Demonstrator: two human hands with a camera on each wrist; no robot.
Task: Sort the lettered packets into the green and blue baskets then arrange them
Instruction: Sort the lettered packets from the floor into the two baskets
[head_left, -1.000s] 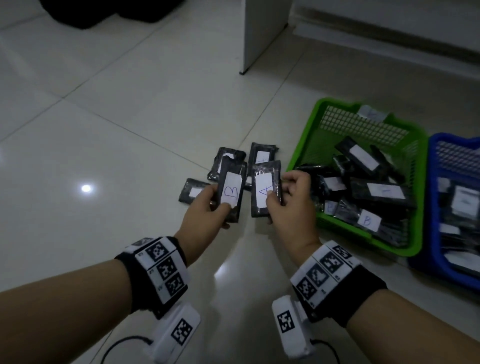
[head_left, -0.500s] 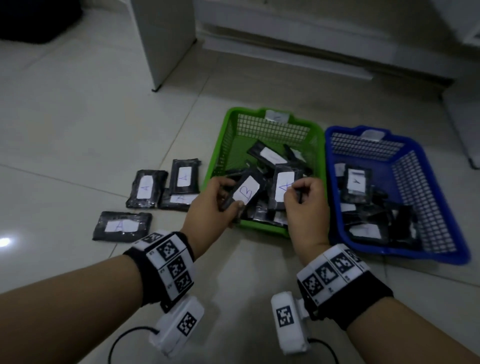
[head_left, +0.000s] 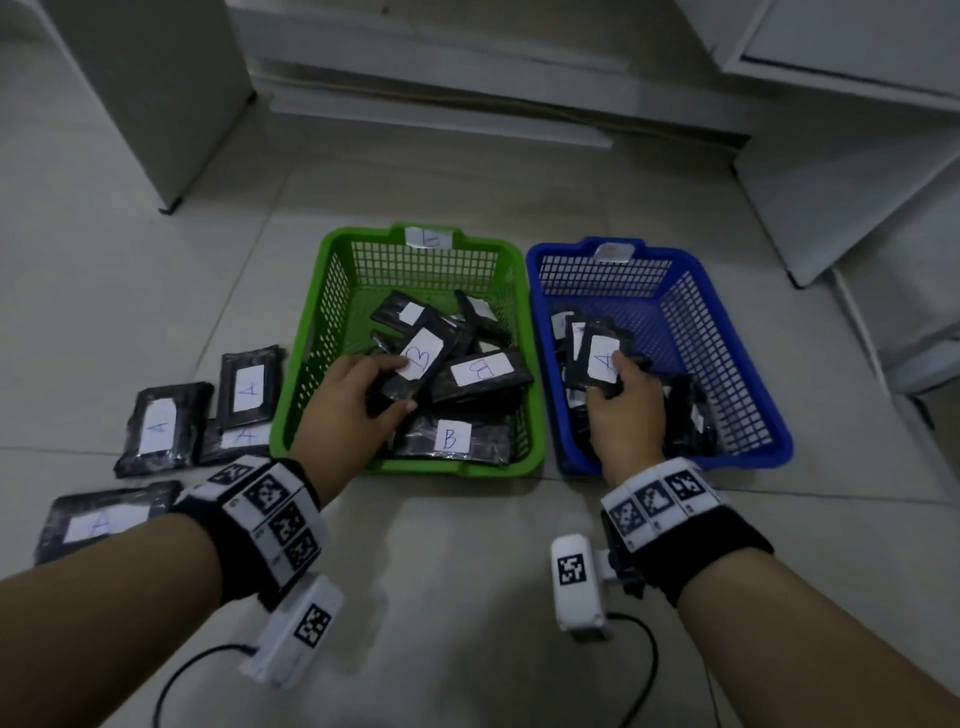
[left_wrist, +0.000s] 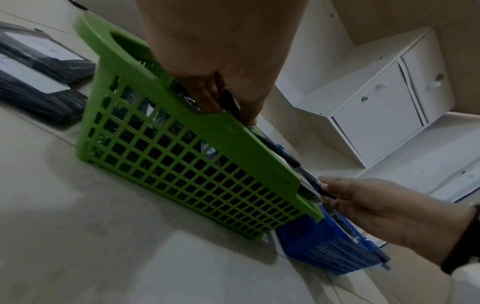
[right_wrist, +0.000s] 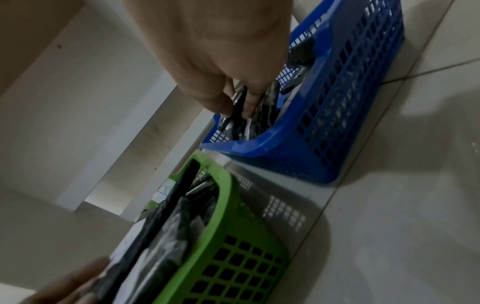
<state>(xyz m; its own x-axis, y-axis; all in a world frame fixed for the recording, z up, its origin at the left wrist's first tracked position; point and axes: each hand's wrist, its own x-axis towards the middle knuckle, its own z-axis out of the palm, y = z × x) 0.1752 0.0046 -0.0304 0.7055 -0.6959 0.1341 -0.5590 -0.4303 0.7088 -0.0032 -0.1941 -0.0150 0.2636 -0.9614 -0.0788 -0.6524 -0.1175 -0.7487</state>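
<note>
My left hand (head_left: 363, 395) pinches a black packet labelled B (head_left: 423, 356) over the green basket (head_left: 311, 374), which holds several other B packets. My right hand (head_left: 623, 405) grips a black packet labelled A (head_left: 602, 358) low inside the blue basket (head_left: 737, 364), among other dark packets. In the left wrist view the left hand (left_wrist: 228, 102) holds its packet edge-on at the green basket's rim (left_wrist: 233, 135). The right wrist view shows the right hand (right_wrist: 239, 102) pinching its packet above the blue basket (right_wrist: 337, 115).
Several black A packets (head_left: 161, 426) lie on the tiled floor left of the green basket. White cabinets (head_left: 852, 130) stand behind and to the right of the baskets. A white furniture leg (head_left: 156, 104) rises at the back left.
Both hands moved apart and forward: the left carried the B packet into the green basket, the right carried the A packet across into the blue basket. The head view swung right.
</note>
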